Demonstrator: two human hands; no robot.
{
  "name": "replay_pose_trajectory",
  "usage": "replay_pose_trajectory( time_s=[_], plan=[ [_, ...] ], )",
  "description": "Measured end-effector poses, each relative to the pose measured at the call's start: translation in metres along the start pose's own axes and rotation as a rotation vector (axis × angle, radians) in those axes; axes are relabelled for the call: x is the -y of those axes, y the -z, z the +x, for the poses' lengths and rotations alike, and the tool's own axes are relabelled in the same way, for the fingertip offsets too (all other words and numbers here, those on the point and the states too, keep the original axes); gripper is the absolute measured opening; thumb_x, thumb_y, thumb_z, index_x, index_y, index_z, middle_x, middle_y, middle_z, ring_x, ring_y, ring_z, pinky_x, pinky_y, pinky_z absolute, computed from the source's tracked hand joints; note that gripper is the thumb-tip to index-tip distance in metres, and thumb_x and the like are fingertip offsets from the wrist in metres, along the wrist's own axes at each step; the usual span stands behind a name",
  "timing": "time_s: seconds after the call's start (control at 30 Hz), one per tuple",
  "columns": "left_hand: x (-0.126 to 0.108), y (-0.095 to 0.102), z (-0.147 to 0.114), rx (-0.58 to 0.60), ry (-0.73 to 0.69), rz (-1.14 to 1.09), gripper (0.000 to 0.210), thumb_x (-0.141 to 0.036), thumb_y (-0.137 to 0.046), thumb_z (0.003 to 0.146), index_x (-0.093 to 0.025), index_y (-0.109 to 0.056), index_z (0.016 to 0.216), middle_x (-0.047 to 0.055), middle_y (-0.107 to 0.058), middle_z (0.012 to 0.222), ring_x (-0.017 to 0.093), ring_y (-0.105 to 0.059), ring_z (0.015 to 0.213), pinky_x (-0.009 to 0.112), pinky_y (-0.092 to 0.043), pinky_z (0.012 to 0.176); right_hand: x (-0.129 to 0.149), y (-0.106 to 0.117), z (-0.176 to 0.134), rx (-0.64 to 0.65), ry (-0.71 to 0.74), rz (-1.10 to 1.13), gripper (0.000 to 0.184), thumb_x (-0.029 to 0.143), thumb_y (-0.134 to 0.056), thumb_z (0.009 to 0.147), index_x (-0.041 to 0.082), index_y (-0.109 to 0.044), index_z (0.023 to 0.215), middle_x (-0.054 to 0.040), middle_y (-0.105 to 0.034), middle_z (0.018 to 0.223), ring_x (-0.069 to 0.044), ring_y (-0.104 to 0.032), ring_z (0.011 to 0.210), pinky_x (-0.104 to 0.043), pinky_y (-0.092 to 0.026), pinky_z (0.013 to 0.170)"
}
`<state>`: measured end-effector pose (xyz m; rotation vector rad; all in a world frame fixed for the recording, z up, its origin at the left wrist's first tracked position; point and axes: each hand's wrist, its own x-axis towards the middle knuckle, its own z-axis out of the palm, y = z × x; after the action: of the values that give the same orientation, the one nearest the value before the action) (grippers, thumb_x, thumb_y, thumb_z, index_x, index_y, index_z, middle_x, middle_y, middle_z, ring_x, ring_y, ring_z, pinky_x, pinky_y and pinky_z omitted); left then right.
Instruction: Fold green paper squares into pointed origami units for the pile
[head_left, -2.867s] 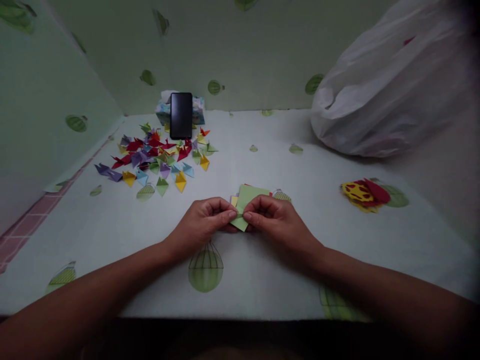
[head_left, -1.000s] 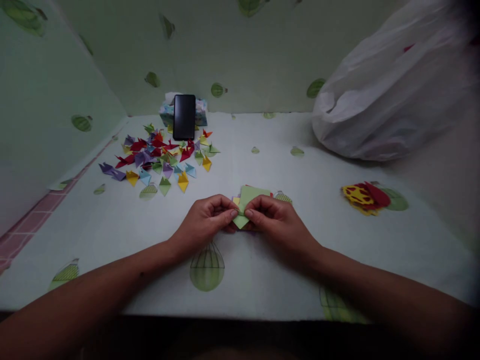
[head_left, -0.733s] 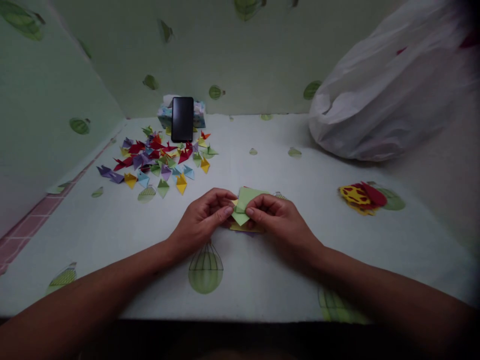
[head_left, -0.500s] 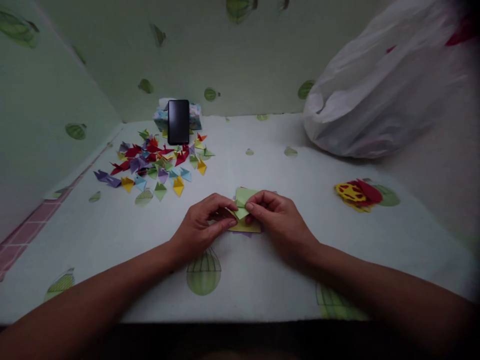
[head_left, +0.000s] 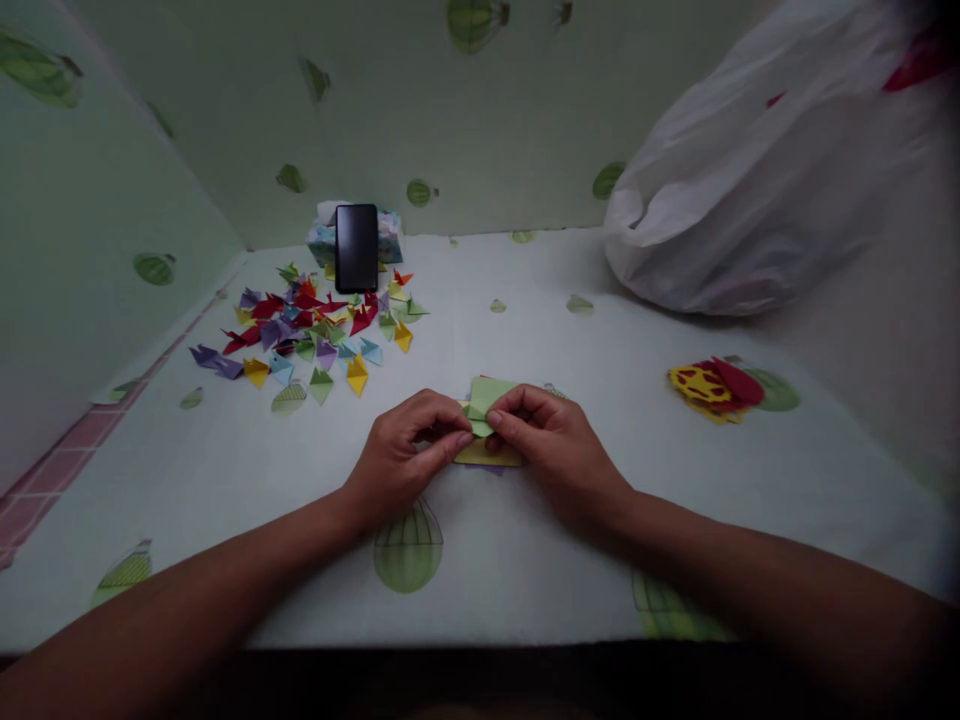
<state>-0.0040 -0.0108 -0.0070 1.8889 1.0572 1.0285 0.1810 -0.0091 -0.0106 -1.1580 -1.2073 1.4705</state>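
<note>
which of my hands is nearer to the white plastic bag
Right. Your right hand holds the green paper, left of the white plastic bag and closer to you; your left hand is farther left, at the paper's other side.

Has paper sheets (head_left: 493, 394) midway on the table (head_left: 525, 560), folded papers (head_left: 304, 318) at left, mostly before a phone (head_left: 356, 248) with a tissue box (head_left: 390, 240) behind, cutouts (head_left: 703, 384) at right before a bag (head_left: 735, 200).

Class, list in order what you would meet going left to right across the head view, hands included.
Pile of small folded papers, left hand, light green paper, right hand, red and yellow cut-outs.
</note>
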Motion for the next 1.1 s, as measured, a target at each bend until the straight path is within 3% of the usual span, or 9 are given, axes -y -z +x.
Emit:
replay_pose_trajectory(
  time_s=[0.4, 0.7, 1.1],
  plan=[
    [0.0002, -0.0008, -0.0001, 0.009, 0.051, -0.066, 0.007, -0.018, -0.066, 0.085, -0.016, -0.065, 0.091, 0.004, -0.062, 0.09, 0.013, -0.061, 0.077, 0.026, -0.051, 0.07, 0.0024, -0.0007, -0.0019, -0.009, -0.009, -0.007, 0.02, 0.035, -0.07, 0.077, 0.019, -0.059, 0.073, 0.0013, -0.061, 0.066, -0.013, -0.059, 0.063, -0.027, -0.048, 0.063],
    [0.0034, 0.0008, -0.0001, -0.023, -0.062, 0.007, 0.01, -0.013, -0.068, 0.084, -0.02, -0.066, 0.091, 0.005, -0.058, 0.107, 0.014, -0.06, 0.096, 0.024, -0.054, 0.074, -0.0009, 0.0, -0.0005, -0.016, -0.019, 0.035, 0.019, 0.033, -0.07, 0.079, 0.019, -0.06, 0.073, 0.0014, -0.062, 0.065, -0.012, -0.058, 0.062, -0.027, -0.048, 0.064],
    [-0.0015, 0.0, -0.0009, -0.036, -0.113, 0.106, 0.005, -0.012, -0.064, 0.086, -0.016, -0.067, 0.084, 0.006, -0.059, 0.103, 0.013, -0.06, 0.086, 0.025, -0.052, 0.071, -0.0029, -0.0009, -0.0012, 0.006, -0.038, 0.064, 0.021, 0.035, -0.07, 0.079, 0.019, -0.059, 0.073, 0.0017, -0.062, 0.067, -0.012, -0.06, 0.064, -0.027, -0.048, 0.065]
  ],
)
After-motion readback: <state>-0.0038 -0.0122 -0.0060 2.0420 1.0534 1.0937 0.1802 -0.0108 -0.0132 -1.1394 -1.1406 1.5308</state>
